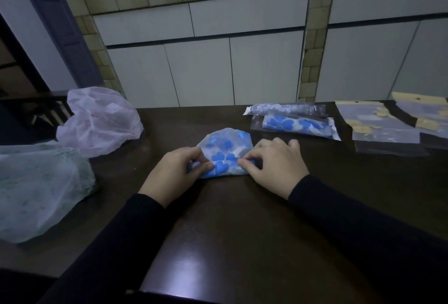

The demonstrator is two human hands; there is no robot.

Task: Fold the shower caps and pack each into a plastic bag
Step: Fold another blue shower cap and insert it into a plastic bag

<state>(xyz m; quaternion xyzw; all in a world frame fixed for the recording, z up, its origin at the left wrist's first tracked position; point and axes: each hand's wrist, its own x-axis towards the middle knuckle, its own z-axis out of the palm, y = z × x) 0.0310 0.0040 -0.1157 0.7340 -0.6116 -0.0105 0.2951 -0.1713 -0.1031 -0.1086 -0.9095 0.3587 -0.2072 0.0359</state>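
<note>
So the shower cap (224,155) I'm working on, white with blue hearts, is lying flat in the middle of the dark counter (242,231), right in front of me, with its near edge rolled up into a little band. My left hand (173,175) is pinching the left end of that band and my right hand (274,165) is pinching the right end, fingers curled down on it, so both are closed on the cap. Just past my right hand are two packed bags (294,121), each with a rolled cap inside, one behind the other. Further right there's a pile of empty bags (385,129) with yellowish header strips. Off to my left sit two loose caps: a pinkish cap (99,119) puffed up near the back edge, and a greenish cap (36,187) closer to me, touching it.
</note>
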